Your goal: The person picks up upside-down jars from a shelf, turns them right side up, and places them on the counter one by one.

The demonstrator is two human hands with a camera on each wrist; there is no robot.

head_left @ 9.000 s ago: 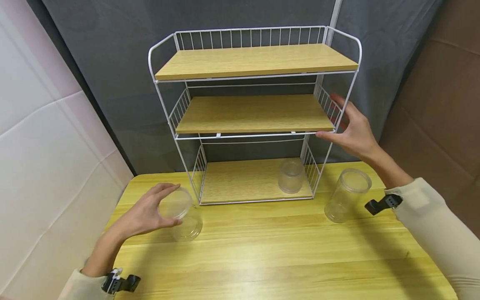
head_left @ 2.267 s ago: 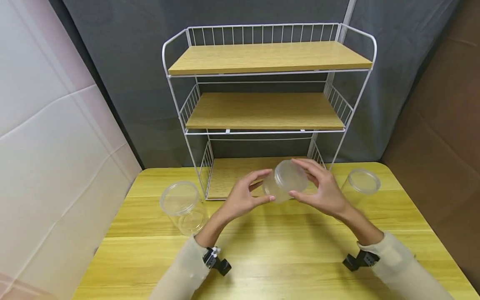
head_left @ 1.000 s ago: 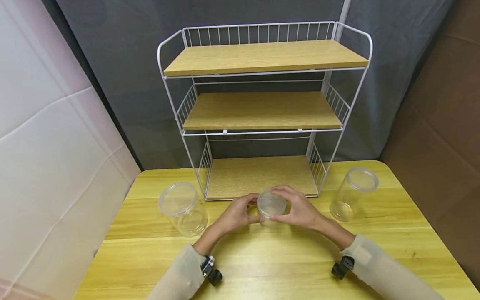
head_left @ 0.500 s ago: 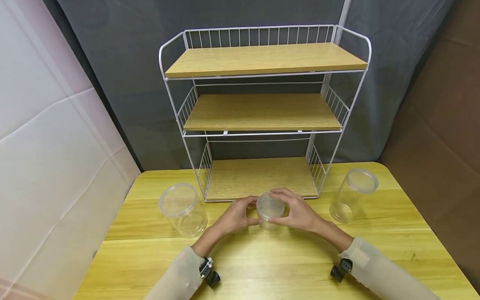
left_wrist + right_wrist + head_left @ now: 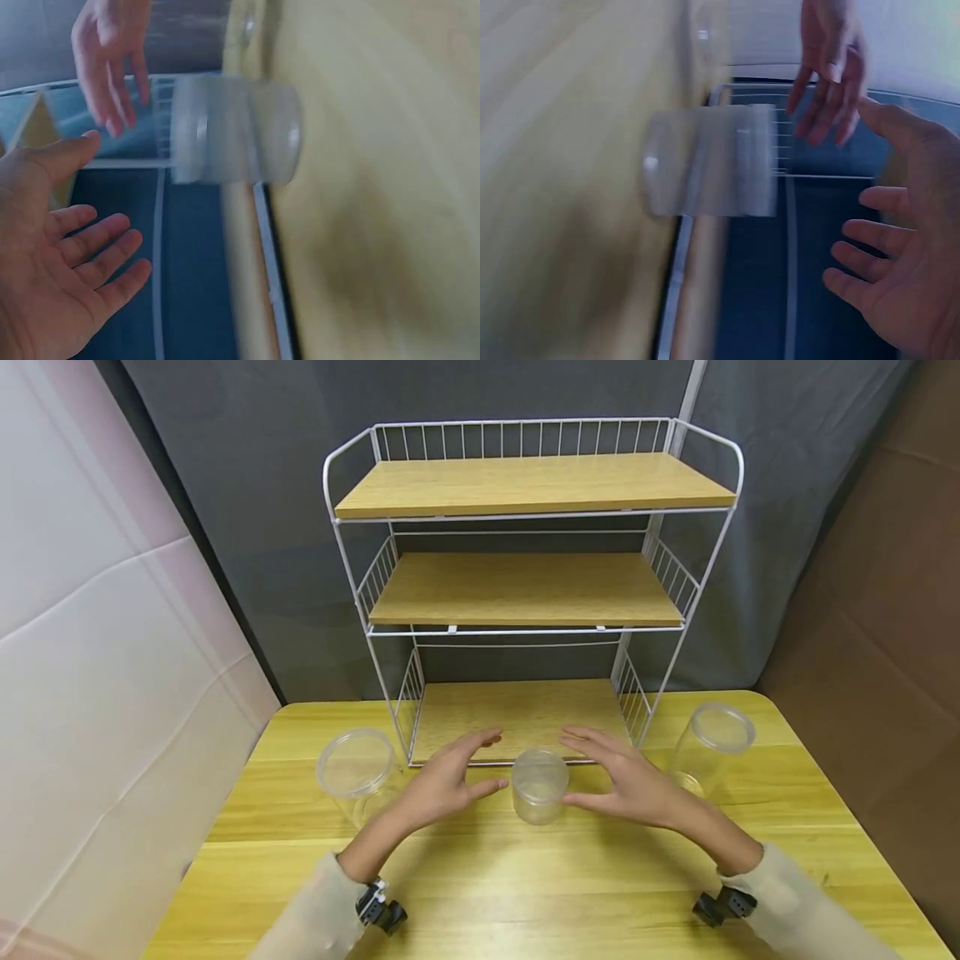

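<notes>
A small clear lidded jar [image 5: 540, 787] stands upright on the wooden table, just in front of the rack's bottom shelf. To its left is my left hand [image 5: 442, 781], fingers spread and apart from the jar. My right hand [image 5: 630, 777] is on the other side with fingers relaxed; its thumb tip lies close to the jar in the head view. Both wrist views show the jar between the two palms, blurred, with neither hand holding it. A wide clear jar [image 5: 357, 768] stands to the left, partly behind my left hand. A taller clear jar [image 5: 716, 735] is at the right.
A white wire rack [image 5: 534, 631] with three wooden shelves stands at the back of the table [image 5: 525, 885]. A grey curtain [image 5: 300, 568] hangs behind it. A white panel [image 5: 112, 652] lines the left side, and a brown panel [image 5: 870, 652] the right.
The small jar came off the bottom shelf and was set on the table between both hands. Since half a second ago, both hands have let go and drawn apart sideways.
</notes>
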